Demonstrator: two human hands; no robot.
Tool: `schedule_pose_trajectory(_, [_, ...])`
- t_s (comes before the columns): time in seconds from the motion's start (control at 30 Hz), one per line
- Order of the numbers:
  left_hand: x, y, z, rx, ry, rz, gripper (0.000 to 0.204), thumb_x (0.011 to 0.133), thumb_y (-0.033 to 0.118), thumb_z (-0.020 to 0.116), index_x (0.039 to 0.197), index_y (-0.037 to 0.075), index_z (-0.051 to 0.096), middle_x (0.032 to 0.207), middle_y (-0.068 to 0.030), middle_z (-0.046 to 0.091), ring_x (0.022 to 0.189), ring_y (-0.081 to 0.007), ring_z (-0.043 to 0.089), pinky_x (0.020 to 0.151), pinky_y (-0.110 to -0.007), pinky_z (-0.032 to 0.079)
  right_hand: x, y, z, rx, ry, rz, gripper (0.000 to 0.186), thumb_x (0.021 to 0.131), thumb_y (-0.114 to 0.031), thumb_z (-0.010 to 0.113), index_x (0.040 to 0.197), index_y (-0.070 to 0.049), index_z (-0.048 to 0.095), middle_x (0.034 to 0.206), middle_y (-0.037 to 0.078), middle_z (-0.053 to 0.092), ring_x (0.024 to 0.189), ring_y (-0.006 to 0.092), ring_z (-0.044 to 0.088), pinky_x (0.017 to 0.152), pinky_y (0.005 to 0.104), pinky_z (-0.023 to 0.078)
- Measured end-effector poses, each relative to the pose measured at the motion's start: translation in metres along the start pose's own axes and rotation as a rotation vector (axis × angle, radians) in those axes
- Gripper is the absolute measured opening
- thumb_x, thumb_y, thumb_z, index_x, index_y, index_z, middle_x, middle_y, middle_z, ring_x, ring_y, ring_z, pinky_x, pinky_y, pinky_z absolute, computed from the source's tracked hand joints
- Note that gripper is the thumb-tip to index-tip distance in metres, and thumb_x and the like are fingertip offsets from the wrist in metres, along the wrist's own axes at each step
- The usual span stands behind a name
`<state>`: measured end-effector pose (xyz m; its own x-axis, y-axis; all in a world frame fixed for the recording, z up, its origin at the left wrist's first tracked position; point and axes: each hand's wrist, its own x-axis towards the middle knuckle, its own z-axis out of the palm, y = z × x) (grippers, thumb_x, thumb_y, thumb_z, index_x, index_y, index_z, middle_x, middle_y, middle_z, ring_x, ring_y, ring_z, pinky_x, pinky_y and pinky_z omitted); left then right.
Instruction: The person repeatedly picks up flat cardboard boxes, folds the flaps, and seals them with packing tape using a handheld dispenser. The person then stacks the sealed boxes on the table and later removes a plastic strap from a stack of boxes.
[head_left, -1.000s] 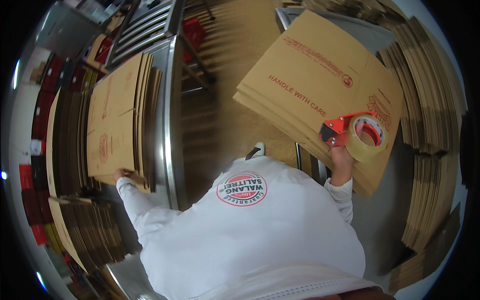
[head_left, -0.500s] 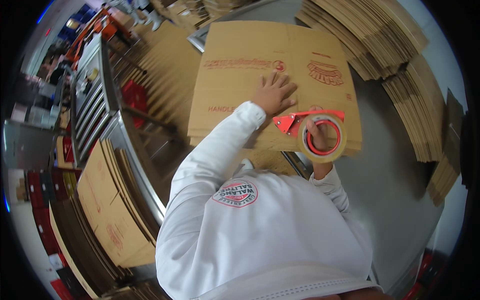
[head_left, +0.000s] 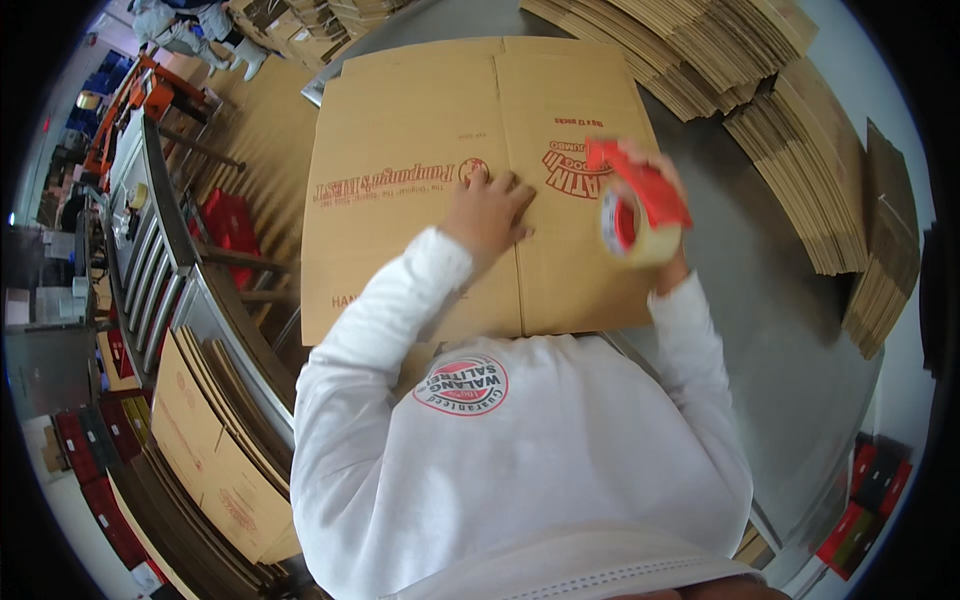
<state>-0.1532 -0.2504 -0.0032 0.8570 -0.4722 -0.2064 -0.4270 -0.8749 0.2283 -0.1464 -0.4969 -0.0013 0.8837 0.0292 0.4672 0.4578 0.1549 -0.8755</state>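
A flat brown cardboard box [head_left: 400,240] with red printing lies in front of me on the metal table. My left hand [head_left: 488,215] rests on it with the fingers spread, close to the crease that runs from near to far. Above the right part of the cardboard, my right hand [head_left: 668,180] grips a red tape dispenser [head_left: 648,188]. A roll of clear tape [head_left: 655,245] sits on the dispenser, slightly blurred by motion. Part of the right hand is hidden behind the dispenser.
Stacks of folded cardboard [head_left: 800,170] stand along the far right of the metal table [head_left: 760,340]. More flat cardboard [head_left: 220,450] leans at the left beside a roller conveyor [head_left: 150,250]. A red crate [head_left: 230,235] is under it. People in white boots [head_left: 245,55] stand far left.
My right hand has lifted the tape dispenser and turned it upright, farther from my body. My left hand stays on the cardboard. The view has shifted, so the cardboard appears further left and nearer.
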Motion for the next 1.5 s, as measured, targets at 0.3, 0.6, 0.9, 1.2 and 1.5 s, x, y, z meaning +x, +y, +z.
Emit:
schedule_pose_trajectory(0.3, [0.121,-0.023,0.042,0.173,0.476,-0.173,0.068,0.090,0.062,0.039,0.145,0.022,0.036,0.152,-0.0073,0.031,0.138,-0.0390,0.028,0.103,-0.072,0.021,0.150,0.135,-0.001,-0.172,-0.018,0.214,0.029,0.071,-0.011,0.083,0.093,-0.004,0.064,0.083,0.001,0.064,0.072,0.0112,0.060,0.063,0.0251,0.049])
schedule_pose_trajectory(0.6, [0.113,-0.020,0.045,0.209,0.449,-0.215,0.066,0.091,0.062,0.037,0.146,0.026,0.035,0.153,-0.0049,0.031,0.139,-0.0365,0.027,0.103,-0.070,0.021,0.161,0.129,-0.006,0.080,-0.083,0.727,0.023,0.074,-0.004,0.078,0.094,-0.004,0.066,0.080,0.007,0.068,0.067,0.0161,0.065,0.056,0.0292,0.054])
schedule_pose_trajectory(0.9, [0.119,-0.016,0.037,0.272,0.327,-0.249,0.068,0.092,0.063,0.033,0.149,0.027,0.026,0.156,-0.0032,0.024,0.142,-0.0362,0.022,0.105,-0.069,0.019,-0.006,0.014,-0.035,0.264,-0.137,0.879,0.017,0.089,-0.015,0.058,0.096,-0.003,0.066,0.088,0.007,0.069,0.078,0.0145,0.066,0.070,0.0294,0.053])
schedule_pose_trajectory(1.2, [0.121,0.012,0.038,0.452,0.381,-0.022,0.071,0.091,0.061,0.038,0.150,0.022,0.027,0.156,-0.0043,0.023,0.144,-0.0325,0.020,0.106,-0.069,0.017,-0.042,-0.071,-0.016,-0.143,-0.257,0.799,0.027,0.078,-0.019,0.079,0.097,-0.006,0.066,0.084,0.000,0.067,0.078,0.0072,0.061,0.068,0.0262,0.050])
schedule_pose_trajectory(1.5, [0.090,0.064,0.047,0.090,0.183,0.211,0.102,0.076,0.074,0.052,0.149,0.008,0.025,0.156,-0.0111,0.021,0.145,-0.0278,0.018,0.113,-0.059,0.010,-0.102,0.032,-0.104,0.029,0.207,0.997,0.056,0.083,-0.035,0.070,0.127,-0.006,0.052,0.112,0.008,0.064,0.093,0.0157,0.064,0.076,0.0346,0.055])
